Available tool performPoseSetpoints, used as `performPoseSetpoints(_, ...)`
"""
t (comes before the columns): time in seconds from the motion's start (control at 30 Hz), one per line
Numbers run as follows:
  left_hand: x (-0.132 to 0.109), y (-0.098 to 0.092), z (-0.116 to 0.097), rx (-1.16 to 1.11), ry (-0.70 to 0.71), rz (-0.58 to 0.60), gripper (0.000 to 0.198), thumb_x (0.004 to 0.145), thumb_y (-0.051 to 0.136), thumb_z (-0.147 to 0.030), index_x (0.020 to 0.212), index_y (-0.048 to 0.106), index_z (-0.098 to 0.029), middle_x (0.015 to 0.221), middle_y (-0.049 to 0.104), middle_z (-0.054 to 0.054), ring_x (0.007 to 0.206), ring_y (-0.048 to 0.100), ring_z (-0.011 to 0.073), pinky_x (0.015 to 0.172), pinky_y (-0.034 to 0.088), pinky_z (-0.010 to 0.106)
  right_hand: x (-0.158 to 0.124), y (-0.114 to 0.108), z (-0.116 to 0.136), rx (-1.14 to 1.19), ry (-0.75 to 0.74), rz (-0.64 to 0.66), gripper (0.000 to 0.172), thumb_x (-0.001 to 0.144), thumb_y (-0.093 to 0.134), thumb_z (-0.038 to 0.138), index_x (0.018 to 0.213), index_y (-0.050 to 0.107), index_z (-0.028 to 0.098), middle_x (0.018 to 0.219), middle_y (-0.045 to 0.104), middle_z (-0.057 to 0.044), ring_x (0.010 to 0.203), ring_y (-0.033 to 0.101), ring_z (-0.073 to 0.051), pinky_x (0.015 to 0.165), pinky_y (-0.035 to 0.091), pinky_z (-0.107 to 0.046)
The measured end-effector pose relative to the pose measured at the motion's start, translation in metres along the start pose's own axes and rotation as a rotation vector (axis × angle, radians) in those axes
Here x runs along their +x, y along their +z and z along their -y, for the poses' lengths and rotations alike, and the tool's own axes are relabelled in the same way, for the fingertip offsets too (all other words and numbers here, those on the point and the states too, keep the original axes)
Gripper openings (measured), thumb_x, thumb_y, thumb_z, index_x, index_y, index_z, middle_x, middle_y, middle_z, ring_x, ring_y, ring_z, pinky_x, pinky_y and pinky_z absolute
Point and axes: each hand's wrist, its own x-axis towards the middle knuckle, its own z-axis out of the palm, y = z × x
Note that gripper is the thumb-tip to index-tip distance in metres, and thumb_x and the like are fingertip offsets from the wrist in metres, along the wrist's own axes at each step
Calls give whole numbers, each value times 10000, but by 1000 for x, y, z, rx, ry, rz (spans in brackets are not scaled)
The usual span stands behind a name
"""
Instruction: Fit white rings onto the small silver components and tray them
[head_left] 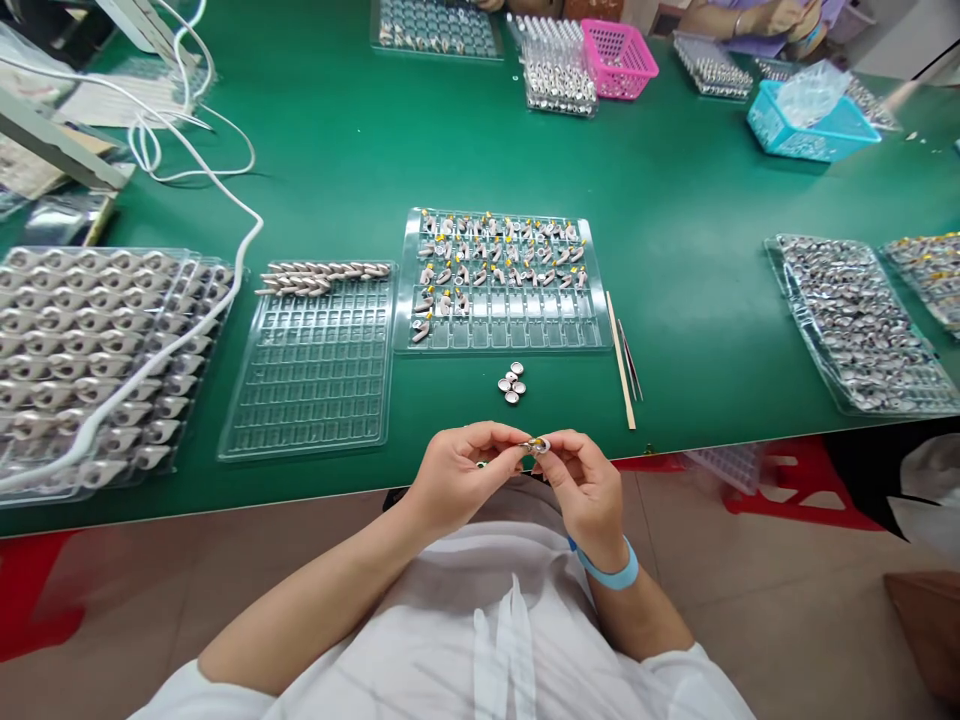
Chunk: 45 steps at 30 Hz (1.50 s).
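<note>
Between the fingertips of my left hand (465,475) and my right hand (585,485) is a small metal earphone part (537,446) with a bit of yellow on it. Both hands are closed in a pinch at the table's front edge, and my fingers cover much of the part. Just beyond them lies a little group of round metal caps (512,384). Farther back, a clear plastic tray (517,330) holds rows of similar small parts with yellow bits. Right of that tray lie a wooden stick (621,362) and a pair of tweezers (630,360).
Left are a clear tray (307,380) with grey pieces along its back and stacked trays (90,350) crossed by a white cable (187,340). Another filled tray (862,325) lies right. A pink basket (619,60), a blue basket (810,135) and a co-worker's hands (780,18) are across the table.
</note>
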Motion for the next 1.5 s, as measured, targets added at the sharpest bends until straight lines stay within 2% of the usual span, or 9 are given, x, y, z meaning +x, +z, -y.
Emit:
performPoseSetpoints(0.13,-4,-5,-5,81,14,88,185,823,684,-264,957,739,-150,904,759,78,833,713,201,786,597,310,0,-1,1,-53,-46,-37,79,912,601,265,952,659,230,912,649,-28,787,643,-147,688,544,-263)
performPoseSetpoints(0.27,-5,-9,-9,148,21,134,221,804,712,-286,982,716,-155,964,744,89,846,710,202,789,593,316,2,1,2,46,-16,0,99,915,599,280,976,658,228,863,660,-20,728,649,-139,634,550,-252)
performPoseSetpoints(0.37,-4,-8,-7,174,98,112,273,777,747,-280,1017,699,-159,984,715,91,866,689,197,803,585,317,2,4,1,85,-9,31,98,899,628,279,980,655,230,864,679,-18,727,663,-140,632,565,-245)
performPoseSetpoints(0.6,-2,1,-1,171,245,57,159,825,693,-244,957,699,-155,951,677,97,853,666,184,757,581,299,-5,12,-11,3,-130,-111,122,879,649,223,999,635,245,951,690,-39,887,680,-177,780,579,-303)
performPoseSetpoints(0.73,-1,4,1,290,355,-51,74,817,663,-172,883,694,-161,950,711,97,893,680,192,781,564,290,-3,10,-13,-44,-187,-42,147,906,593,197,1040,631,244,991,694,-55,910,674,-181,767,580,-305)
performPoseSetpoints(0.87,-1,4,3,538,439,-134,162,790,604,-109,916,670,-186,897,745,59,787,692,166,747,550,274,4,3,-4,-130,-248,43,164,913,559,181,1049,633,238,1001,676,-62,923,660,-188,772,575,-324)
performPoseSetpoints(1.1,3,-1,9,679,627,-80,130,807,601,-145,916,650,-196,773,709,38,706,638,160,683,517,276,11,-6,11,-308,-463,103,275,882,606,154,1131,604,270,965,638,-51,777,631,-159,660,560,-308)
performPoseSetpoints(1.33,1,1,10,597,552,-83,159,807,612,-140,939,683,-191,775,718,34,698,645,150,691,522,265,12,-4,6,-402,-513,84,225,897,586,140,1096,594,244,942,658,-62,873,642,-189,722,563,-338)
performPoseSetpoints(1.5,0,1,3,361,186,1,159,830,634,-218,958,722,-182,844,747,46,730,675,157,701,551,259,12,-5,2,-388,-478,70,170,929,519,134,1063,573,224,926,659,-63,868,638,-190,743,549,-350)
